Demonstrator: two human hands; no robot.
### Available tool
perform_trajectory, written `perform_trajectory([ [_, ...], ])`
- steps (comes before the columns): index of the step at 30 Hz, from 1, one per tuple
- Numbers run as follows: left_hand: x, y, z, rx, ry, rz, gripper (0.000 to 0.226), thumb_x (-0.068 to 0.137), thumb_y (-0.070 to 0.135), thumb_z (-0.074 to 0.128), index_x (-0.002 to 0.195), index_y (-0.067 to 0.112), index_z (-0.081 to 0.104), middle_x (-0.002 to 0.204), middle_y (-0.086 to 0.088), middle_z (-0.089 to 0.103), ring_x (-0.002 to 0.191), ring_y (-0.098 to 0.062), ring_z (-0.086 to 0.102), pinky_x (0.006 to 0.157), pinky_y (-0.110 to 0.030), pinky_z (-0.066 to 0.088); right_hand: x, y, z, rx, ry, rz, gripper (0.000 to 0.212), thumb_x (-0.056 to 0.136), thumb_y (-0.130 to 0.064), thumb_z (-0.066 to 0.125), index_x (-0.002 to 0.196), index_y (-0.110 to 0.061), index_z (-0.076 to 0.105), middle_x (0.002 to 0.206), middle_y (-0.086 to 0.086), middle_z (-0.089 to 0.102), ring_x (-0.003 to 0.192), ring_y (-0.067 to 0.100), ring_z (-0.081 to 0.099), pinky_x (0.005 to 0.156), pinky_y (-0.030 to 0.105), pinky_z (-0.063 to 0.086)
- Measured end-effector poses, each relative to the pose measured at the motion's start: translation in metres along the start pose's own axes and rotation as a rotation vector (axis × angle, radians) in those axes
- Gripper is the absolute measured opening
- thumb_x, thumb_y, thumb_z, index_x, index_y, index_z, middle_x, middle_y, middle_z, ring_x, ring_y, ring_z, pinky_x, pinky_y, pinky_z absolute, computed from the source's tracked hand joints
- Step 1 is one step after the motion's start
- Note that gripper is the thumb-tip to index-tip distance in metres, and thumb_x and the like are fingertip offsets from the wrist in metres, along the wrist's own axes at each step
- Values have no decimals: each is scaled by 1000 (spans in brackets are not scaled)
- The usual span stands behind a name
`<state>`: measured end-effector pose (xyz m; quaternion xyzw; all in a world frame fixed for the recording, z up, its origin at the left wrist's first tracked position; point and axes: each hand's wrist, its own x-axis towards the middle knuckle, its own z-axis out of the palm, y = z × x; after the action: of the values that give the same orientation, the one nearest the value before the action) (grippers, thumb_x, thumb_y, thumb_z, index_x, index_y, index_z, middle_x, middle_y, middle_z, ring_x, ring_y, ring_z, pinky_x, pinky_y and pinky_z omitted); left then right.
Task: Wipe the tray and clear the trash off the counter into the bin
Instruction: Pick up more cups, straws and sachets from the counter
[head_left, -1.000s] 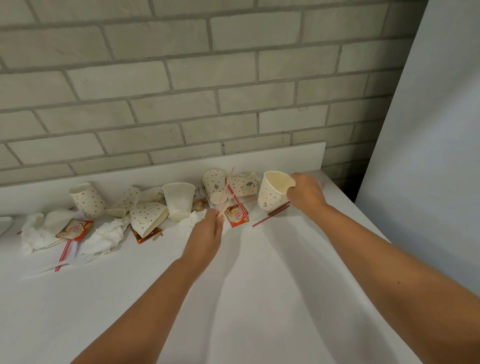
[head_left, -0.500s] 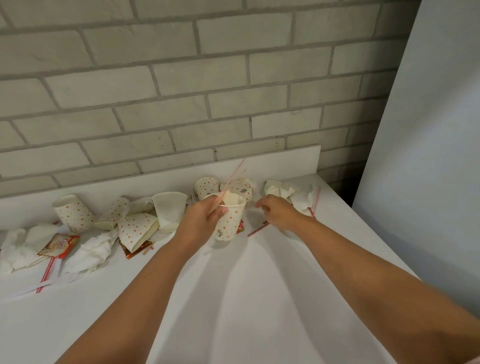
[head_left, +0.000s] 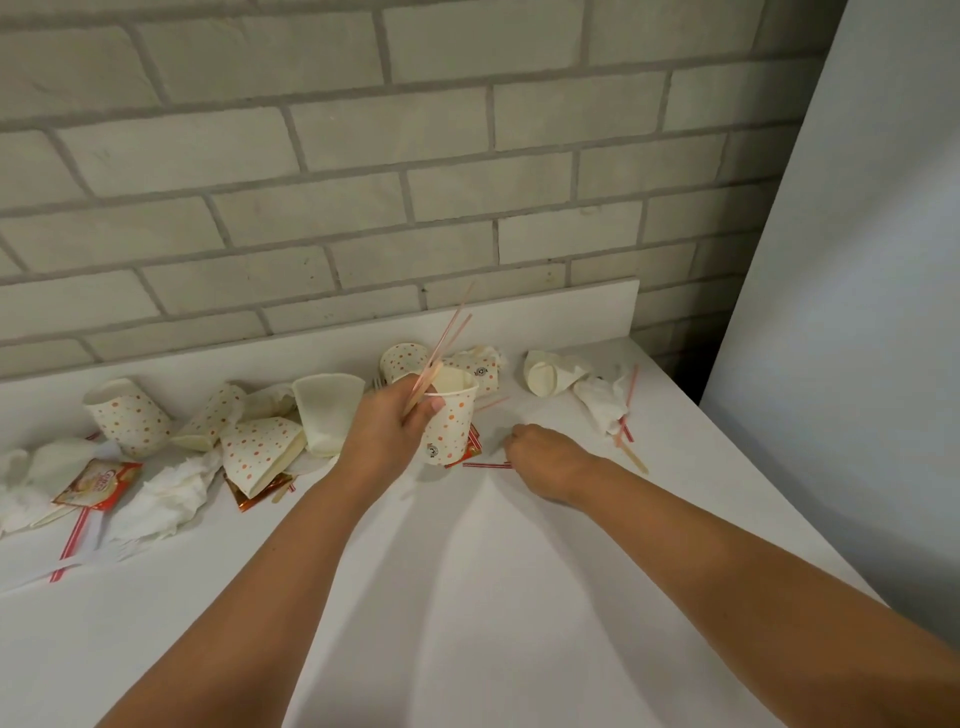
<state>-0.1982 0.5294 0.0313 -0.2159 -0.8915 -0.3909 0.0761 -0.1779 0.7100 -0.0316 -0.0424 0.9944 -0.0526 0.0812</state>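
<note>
Our left hand (head_left: 387, 431) is wrapped round a dotted paper cup (head_left: 451, 422), held upright, with the thumb pinning a few thin straws (head_left: 444, 348) against its rim so they slant up and away from the knuckles. We cannot tell whether the cup's base touches the white counter (head_left: 467, 597).

Our right hand (head_left: 540, 457), just right of that cup, is palm-down on the counter with its fingers curled under. A red-striped straw (head_left: 485, 464) lies flat with one end touching those fingers; we cannot tell whether they have hold of it.

Beyond the right hand lie a crumpled pale cup (head_left: 545, 371) on its side, a crumpled napkin (head_left: 602, 400) and a wooden stirrer (head_left: 631, 457).

Left of the left hand the trash runs along the counter's back edge: a plain white cup (head_left: 327, 410) just beside the wrist, a flattened dotted cup (head_left: 260, 452), another dotted cup (head_left: 130, 415) standing tilted, a sachet (head_left: 98, 483) and more napkins (head_left: 166, 493).
</note>
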Motion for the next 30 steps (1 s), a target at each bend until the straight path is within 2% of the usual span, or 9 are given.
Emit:
perform_trajectory([
  [2, 0, 1, 1, 11, 8, 3, 11, 93, 17, 53, 90, 9, 60, 69, 3, 54, 70, -21, 51, 60, -30, 42, -7, -7, 0, -26, -39, -5, 34, 93, 1, 41, 126, 1, 49, 127, 17, 49, 113, 30, 53, 87, 32, 44],
  [5, -2, 3, 0, 9, 12, -6, 16, 94, 18, 53, 97, 5, 61, 74, -2, 57, 74, -22, 53, 65, -34, 45, -12, -13, -4, -20, -112, 12, 32, 94, -4, 42, 126, 1, 46, 125, 17, 53, 111, 30, 55, 80, 31, 42],
  [11, -5, 4, -5, 34, 12, -15, 17, 95, 21, 51, 97, 6, 60, 82, -10, 62, 68, -18, 51, 54, -21, 37, -14, -17, -3, -5, -125, 140, 36, 94, 0, 43, 130, 0, 43, 130, 17, 48, 116, 31, 53, 91, 33, 45],
  [15, -5, 3, -7, 39, 10, -20, 14, 95, 21, 51, 91, 10, 59, 75, -2, 59, 65, -12, 50, 54, -20, 36, -4, 3, -15, 128, -8, 273, 40, 95, 3, 35, 135, 0, 38, 132, 18, 40, 116, 35, 53, 89, 38, 46],
  [19, -5, 2, -5, -5, -7, -24, 11, 94, 20, 52, 88, 13, 57, 75, -3, 59, 67, -15, 51, 58, -24, 40, 7, 49, -27, 219, 214, 471, 42, 95, 0, 36, 137, -2, 38, 137, 21, 40, 125, 35, 44, 102, 41, 39],
  [22, -4, 4, -3, -24, -16, -16, 13, 94, 19, 53, 85, 12, 56, 68, 1, 55, 64, -16, 49, 60, -30, 42, 4, 70, -26, 253, 235, 602, 46, 100, -19, 40, 139, 4, 33, 143, 23, 32, 132, 36, 35, 107, 40, 33],
  [25, -2, 4, -2, -19, -20, -16, 16, 94, 20, 53, 84, 8, 57, 66, -2, 53, 62, -16, 47, 58, -29, 38, 4, 80, -15, 248, 195, 718, 70, 93, -46, 48, 141, 2, 29, 139, 19, 30, 126, 34, 39, 103, 37, 39],
  [28, -1, 4, -3, -19, -29, -18, 14, 94, 20, 52, 84, 11, 56, 70, -2, 55, 64, -16, 48, 59, -31, 41, 9, 79, -14, 238, 142, 706, 53, 93, -25, 51, 137, 2, 38, 134, 19, 37, 120, 32, 46, 99, 38, 45],
  [30, -1, 4, -5, -24, -31, -22, 12, 94, 19, 52, 85, 11, 56, 75, -5, 59, 70, -19, 51, 65, -38, 47, 11, 76, -20, 185, 78, 688, 42, 93, -13, 51, 132, 1, 46, 130, 18, 46, 118, 30, 51, 98, 35, 47],
])
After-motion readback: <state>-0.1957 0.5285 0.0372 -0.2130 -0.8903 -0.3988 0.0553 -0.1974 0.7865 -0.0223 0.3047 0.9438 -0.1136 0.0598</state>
